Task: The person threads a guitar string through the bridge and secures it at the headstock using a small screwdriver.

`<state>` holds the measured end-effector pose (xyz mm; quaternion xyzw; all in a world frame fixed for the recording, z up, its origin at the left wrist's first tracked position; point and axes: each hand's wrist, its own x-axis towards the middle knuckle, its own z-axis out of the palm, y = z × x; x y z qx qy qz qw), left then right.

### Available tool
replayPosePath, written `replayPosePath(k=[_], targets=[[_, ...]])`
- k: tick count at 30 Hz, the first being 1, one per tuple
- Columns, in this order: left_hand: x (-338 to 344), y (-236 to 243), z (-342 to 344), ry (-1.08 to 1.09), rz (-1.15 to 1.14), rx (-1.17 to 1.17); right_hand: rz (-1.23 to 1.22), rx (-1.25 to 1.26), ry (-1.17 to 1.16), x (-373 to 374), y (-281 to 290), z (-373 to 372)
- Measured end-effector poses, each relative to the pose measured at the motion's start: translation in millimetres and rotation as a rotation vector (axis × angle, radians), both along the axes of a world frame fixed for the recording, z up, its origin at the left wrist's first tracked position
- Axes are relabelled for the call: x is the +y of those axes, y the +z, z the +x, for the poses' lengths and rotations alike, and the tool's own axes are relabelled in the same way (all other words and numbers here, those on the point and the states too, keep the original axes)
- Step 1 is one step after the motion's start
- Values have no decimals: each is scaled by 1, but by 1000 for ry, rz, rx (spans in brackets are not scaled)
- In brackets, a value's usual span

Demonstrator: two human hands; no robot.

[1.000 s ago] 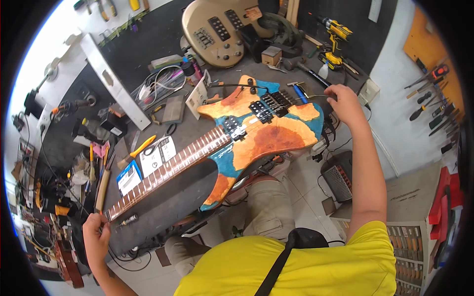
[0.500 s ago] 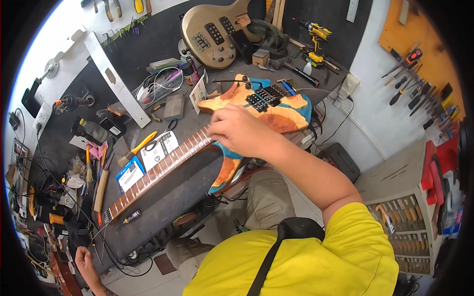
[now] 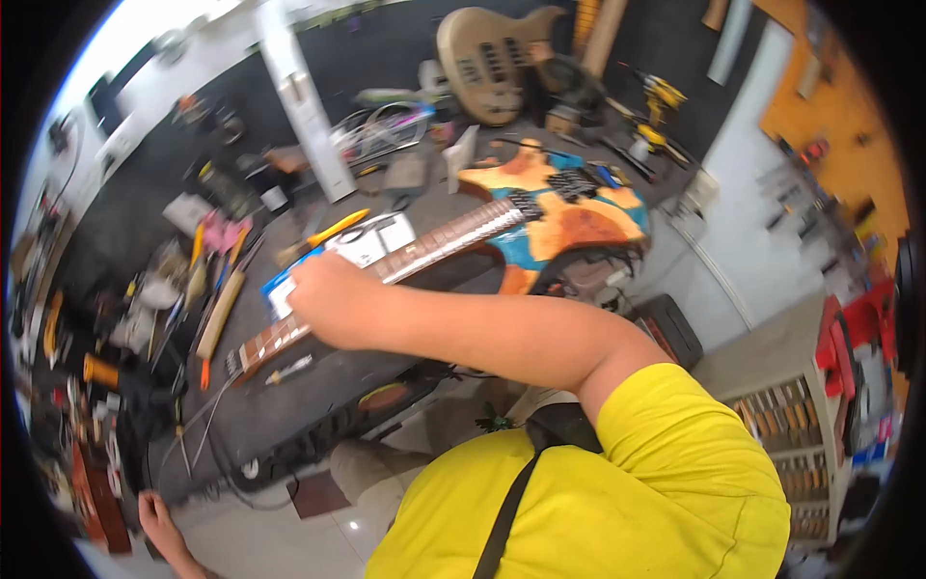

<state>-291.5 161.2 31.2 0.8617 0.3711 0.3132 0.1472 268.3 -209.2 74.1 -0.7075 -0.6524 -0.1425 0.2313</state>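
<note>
An electric guitar with a blue, orange and natural wood body point(image 3: 582, 214) lies across the dark workbench. Its headless neck point(image 3: 439, 241) runs toward the lower left. My right hand point(image 3: 333, 301) is over the lower half of the fretboard with its fingers curled down; what they pinch, if anything, is hidden. Beneath and beside that hand lies a blue and white packet point(image 3: 281, 292). A small screwdriver-like tool point(image 3: 289, 369) rests in front of the neck. My left hand point(image 3: 160, 522) hangs off the bench at the lower left, loosely closed, with nothing visible in it.
A yellow-handled brush point(image 3: 338, 227) and a white card lie behind the neck. A gold bass body point(image 3: 492, 68) leans at the back near a yellow drill point(image 3: 664, 96). Tools and cables crowd the left side. A grey drawer cabinet point(image 3: 762, 357) stands at right.
My right hand has slid along the neck from near the body toward the far lower-left end. The view has shifted, and my left hand stays low at the left.
</note>
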Motion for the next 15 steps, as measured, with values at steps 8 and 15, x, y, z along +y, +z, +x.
replayPosePath(k=[8,15], targets=[[-57,25,39,108,-74,-237,34,275,121,48,0,-43],[-58,7,47,185,-184,-437,-104,368,236,130,13,-80]])
